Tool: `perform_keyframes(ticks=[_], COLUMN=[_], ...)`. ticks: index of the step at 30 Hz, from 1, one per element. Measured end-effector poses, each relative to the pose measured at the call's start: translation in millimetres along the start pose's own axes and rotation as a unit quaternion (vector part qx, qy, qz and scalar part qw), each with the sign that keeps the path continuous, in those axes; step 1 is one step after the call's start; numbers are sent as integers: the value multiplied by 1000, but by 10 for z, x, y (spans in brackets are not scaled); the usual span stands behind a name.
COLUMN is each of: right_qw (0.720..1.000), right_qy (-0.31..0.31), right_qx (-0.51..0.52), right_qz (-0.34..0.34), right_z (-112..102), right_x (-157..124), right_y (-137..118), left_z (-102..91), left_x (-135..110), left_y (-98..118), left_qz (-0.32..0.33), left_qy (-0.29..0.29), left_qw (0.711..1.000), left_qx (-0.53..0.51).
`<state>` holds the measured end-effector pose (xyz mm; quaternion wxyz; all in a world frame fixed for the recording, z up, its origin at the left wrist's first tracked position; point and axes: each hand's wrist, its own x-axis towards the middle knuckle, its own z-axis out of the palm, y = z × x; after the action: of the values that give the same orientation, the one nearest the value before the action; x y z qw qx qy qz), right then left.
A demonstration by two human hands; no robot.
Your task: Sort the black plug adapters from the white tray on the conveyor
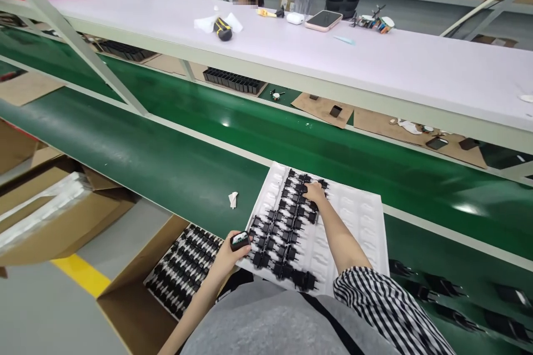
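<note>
My left hand (230,255) is closed around a black adapter housing (240,241), whose open face shows a green circuit board and some white material. It is beside the near left edge of a white moulded tray (366,233). Rows of black plug adapters (278,245) with prongs fill the tray's left and middle slots, while slots on the right are bare. Over the upper rows, my right hand (315,193) has its fingers closed on a black plug adapter, partly hidden beneath them.
A cardboard box (125,294) at lower left holds another filled tray (183,269). More black adapters (453,302) lie on the green belt (166,172) at right. A white shelf (266,39) crosses ahead, bearing a phone (323,20) and a yellow-black tool (222,29). People sit beyond.
</note>
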<state>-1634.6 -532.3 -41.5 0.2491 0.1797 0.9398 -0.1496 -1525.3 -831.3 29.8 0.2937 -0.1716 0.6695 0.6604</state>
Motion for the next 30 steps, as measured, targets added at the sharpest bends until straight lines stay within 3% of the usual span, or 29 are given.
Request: perform_keyframes(ticks=[9,13,16,18,22,26,30], right_qw=[997,985,970,943,818,756,714], right_qy=[45,90,92,46,-108,-181,-226], right_qx=[57,144,217,305,510,594,641], right_qz=[-3,-17,-59,-127,-241,-208,-171], right_z=[-24,-113,-216,-277,-361,-379,-341], right_x=[-6,-201,-501,-767,-1298,-1649,-1817], right_y=[-14,-1,-59,-143,-381,-593,-714], left_z=[230,314,353,372,405,423,436], left_x=[28,34,33,22,-2,1,5], left_y=[336,472,553,604,684,709,723], left_qz=[74,119,179,215,247,339,425], left_qy=[-8,-3,-1,4,-5,3,-12], left_qw=[993,985,978,971,955,910,847], left_qx=[96,121,110,108,162,240,318])
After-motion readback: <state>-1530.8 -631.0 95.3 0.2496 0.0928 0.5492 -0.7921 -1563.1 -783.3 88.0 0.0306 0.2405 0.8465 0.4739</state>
